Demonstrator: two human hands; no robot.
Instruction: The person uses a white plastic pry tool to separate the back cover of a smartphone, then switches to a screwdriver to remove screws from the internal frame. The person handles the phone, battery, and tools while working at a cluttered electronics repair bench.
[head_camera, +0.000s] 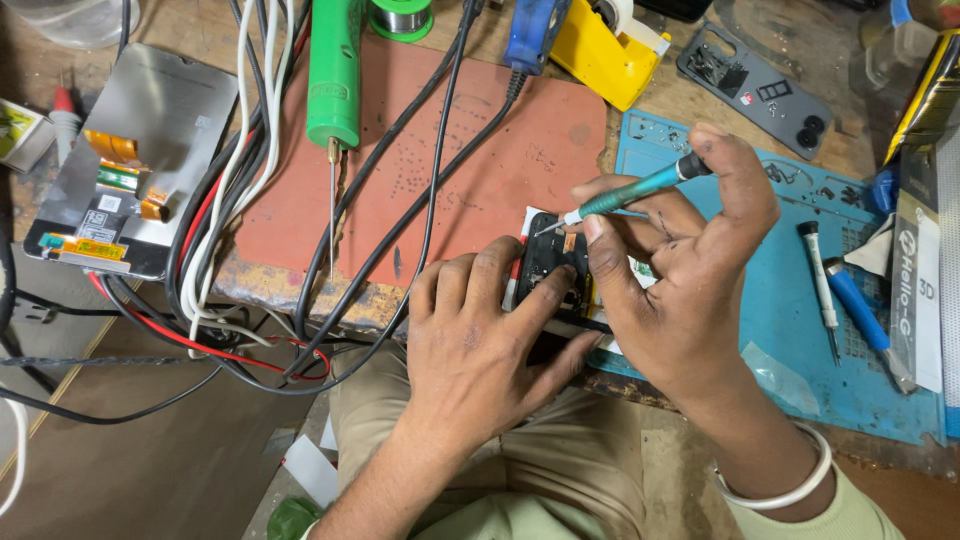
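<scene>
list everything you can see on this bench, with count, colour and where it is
Phone: one, black, opened, bench edge, centre.
Screwdriver: one, teal, tip on phone.
Red mat: one, centre.
Blue mat: one, right.
Spare drivers: two, on blue mat.
Green tool: one, top centre.
Screen panel: one, silver, left.
Back cover: one, grey, top right.
Cables: several, black, white, red, left.
Left hand: steadies phone.
Right hand: grips screwdriver.

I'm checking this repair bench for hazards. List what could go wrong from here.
1. The teal screwdriver in the right hand might slip off the opened phone, which the left hand steadies at the bench edge.
2. The tangled cables beside the green soldering tool could snag and drag it.
</scene>
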